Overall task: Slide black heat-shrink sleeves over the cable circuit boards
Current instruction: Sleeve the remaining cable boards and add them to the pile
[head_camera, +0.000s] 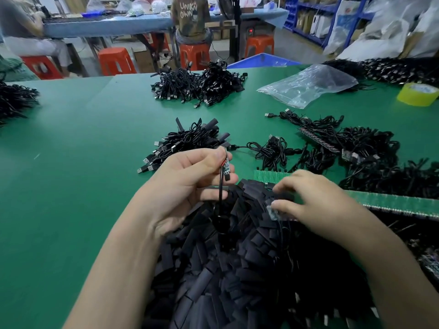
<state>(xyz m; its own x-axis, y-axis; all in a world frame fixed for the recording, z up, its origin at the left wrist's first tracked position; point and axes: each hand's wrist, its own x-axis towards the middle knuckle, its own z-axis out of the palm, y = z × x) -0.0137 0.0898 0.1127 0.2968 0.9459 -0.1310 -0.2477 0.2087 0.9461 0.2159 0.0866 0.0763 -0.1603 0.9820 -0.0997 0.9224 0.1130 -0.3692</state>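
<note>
My left hand (190, 179) pinches a small circuit board (225, 163) upright between thumb and fingers, and its black cable (221, 198) hangs down in a loop. A big heap of flat black heat-shrink sleeves (237, 257) fills the table in front of me. My right hand (308, 198) reaches into the top of that heap, thumb and forefinger closing on a dark piece beside a small bare board (273, 213); blur hides what exactly it pinches. A pile of sleeved cables (187, 143) lies just beyond my left hand.
A green strip of boards (392, 201) runs right from my right hand. Tangled black cables (356, 143) cover the right side, another bundle (199, 84) lies farther back. A clear plastic bag (308, 84) and a yellow tape roll (418, 93) sit far right. People sit at a bench behind.
</note>
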